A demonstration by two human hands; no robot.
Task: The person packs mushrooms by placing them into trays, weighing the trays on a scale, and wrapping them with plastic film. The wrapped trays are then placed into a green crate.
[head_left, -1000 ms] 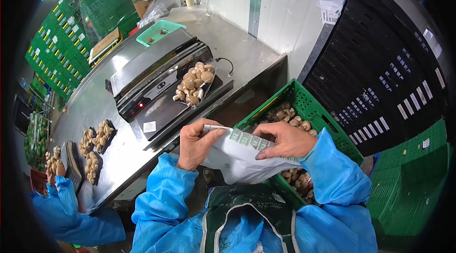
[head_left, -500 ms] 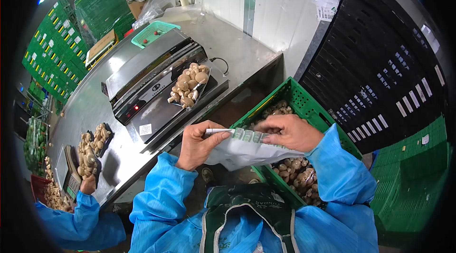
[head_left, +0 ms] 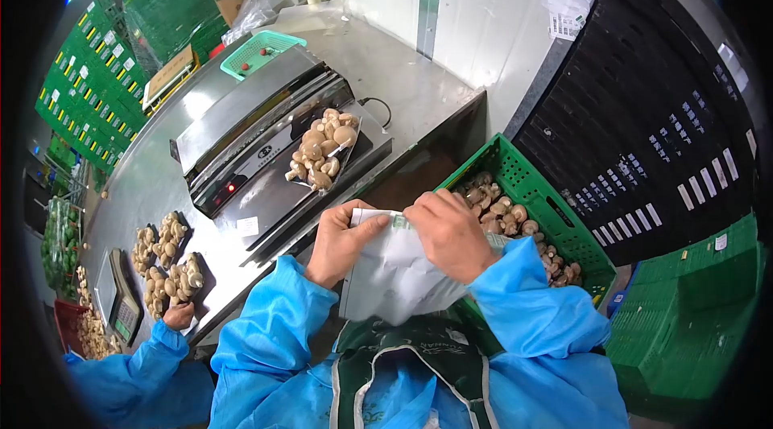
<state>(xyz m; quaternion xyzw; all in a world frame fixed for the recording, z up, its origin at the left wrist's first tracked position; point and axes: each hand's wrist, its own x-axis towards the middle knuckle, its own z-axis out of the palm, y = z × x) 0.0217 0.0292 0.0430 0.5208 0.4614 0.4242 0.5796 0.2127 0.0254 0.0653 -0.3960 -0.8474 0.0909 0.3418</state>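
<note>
My left hand (head_left: 340, 245) pinches the left edge of a white label sheet (head_left: 398, 280), thumb on top. My right hand (head_left: 452, 237) is closed on the sheet's upper right part, its knuckles hiding most of the green print. The sheet hangs bent in front of my dark green apron (head_left: 411, 342). Beyond my hands, a pack of brown mushrooms (head_left: 324, 149) rests on the metal wrapping machine (head_left: 270, 157). Right of my right hand, a green crate (head_left: 555, 220) holds loose mushrooms (head_left: 503, 212).
At left, a co-worker's hand (head_left: 179, 315) touches one of several mushroom packs (head_left: 171, 229) beside a small scale (head_left: 121, 300). A mint-green basket (head_left: 262, 51) stands behind the machine. Black stacked crates (head_left: 644, 123) rise at right, near green crates (head_left: 684, 324).
My right hand has moved left over the sheet, covering the row of green labels, and the sheet now faces me more. The co-worker's hand has moved slightly right, with another mushroom pack set down.
</note>
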